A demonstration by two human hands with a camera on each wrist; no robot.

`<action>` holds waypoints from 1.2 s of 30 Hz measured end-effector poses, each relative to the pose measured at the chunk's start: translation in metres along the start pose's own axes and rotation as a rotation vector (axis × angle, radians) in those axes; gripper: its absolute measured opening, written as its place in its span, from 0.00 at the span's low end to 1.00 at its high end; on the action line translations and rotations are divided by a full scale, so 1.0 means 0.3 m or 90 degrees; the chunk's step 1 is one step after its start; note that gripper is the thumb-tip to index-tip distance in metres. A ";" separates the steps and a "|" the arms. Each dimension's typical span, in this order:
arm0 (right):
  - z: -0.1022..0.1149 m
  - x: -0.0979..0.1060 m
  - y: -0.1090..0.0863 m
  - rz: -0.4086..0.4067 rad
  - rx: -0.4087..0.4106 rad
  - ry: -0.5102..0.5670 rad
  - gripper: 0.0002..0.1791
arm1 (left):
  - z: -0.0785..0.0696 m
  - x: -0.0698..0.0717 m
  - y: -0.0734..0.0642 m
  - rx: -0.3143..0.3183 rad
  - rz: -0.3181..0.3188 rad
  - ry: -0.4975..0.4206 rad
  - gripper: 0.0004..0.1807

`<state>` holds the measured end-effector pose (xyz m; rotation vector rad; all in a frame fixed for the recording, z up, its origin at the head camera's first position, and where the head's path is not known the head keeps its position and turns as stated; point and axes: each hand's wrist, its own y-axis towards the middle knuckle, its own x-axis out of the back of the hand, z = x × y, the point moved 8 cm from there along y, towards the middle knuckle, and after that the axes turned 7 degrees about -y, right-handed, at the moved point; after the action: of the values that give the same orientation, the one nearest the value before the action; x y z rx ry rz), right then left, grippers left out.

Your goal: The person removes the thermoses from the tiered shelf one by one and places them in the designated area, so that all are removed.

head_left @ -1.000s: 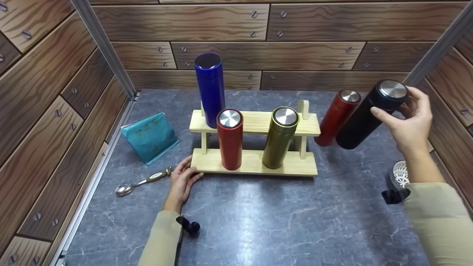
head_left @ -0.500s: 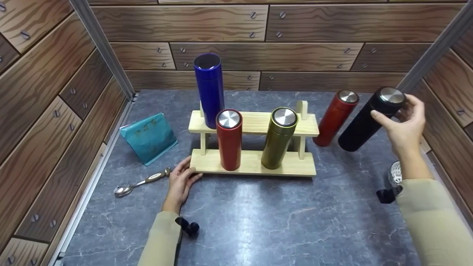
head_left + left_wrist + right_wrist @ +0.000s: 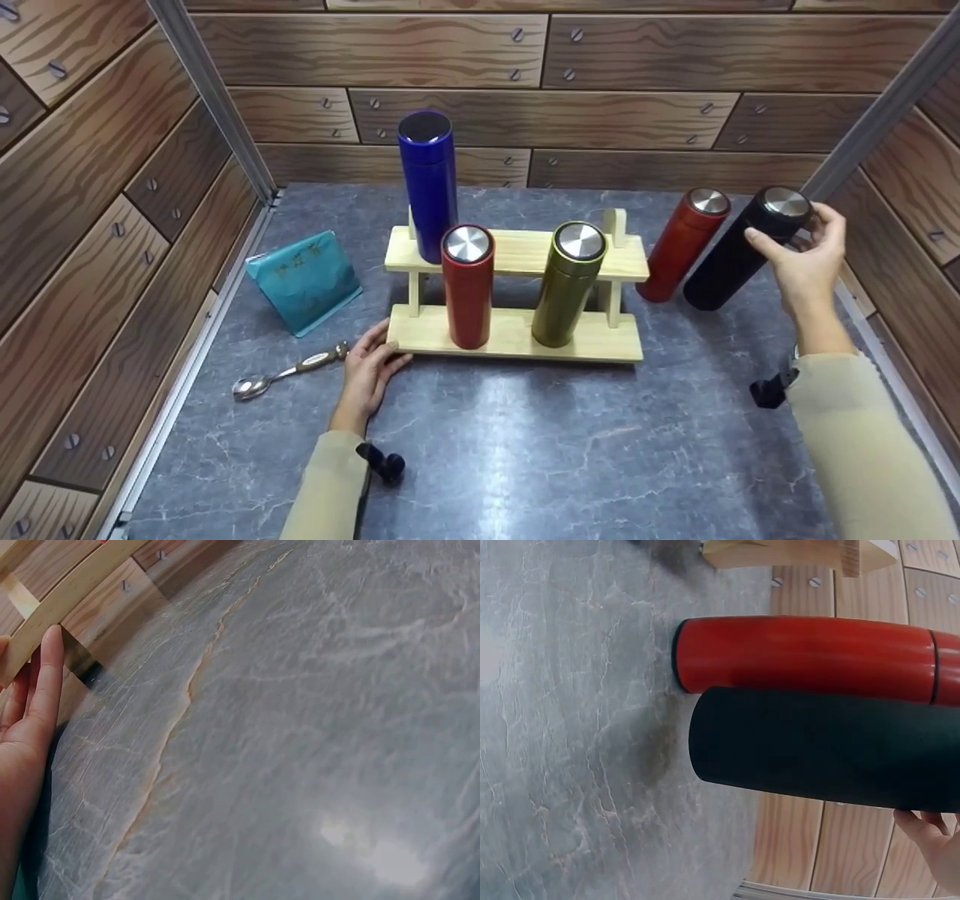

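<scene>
- Head view: the left forearm, in a pale sleeve, extends from the lower edge, and the left hand (image 3: 367,371) is at the lower left corner of the wooden rack (image 3: 514,334).
- Its grip is nearly closed, with the thumb over the edge of the lower board.
- The right forearm reaches in from the lower right. The right hand (image 3: 811,259) is raised above the desk (image 3: 540,450), thumb towards the rack.
- Its grip is spread as wide as the black bottle (image 3: 729,259), which it holds around the upper end.
- The black bottle is right of the rack, just beside the outer red bottle (image 3: 679,247), its top leaning towards the right.
- On the rack, the blue bottle (image 3: 430,195) is on the upper board; the inner red bottle (image 3: 469,300) and the olive bottle (image 3: 564,300) are on the lower one.
- The teal pouch (image 3: 306,281) carries golden characters, too small for reading. The spoon (image 3: 255,386) lies near the left hand.
- Left wrist view: straight fingers are under the board, and a bit of the thumb shows on its other side, so the board is pinched.
- Right wrist view: fingertips touch the side of the black bottle; I cannot tell if its base meets the desk.
</scene>
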<state>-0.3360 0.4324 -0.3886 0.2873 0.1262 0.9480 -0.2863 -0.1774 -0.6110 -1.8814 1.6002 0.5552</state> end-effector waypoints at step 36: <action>-0.137 -0.051 0.021 -0.009 -0.052 -0.054 0.42 | -0.002 -0.006 -0.002 -0.001 0.010 0.003 0.29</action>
<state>-0.3595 0.4311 -0.4263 0.2508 0.0122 0.9233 -0.2859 -0.1763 -0.6093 -1.8742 1.6195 0.5590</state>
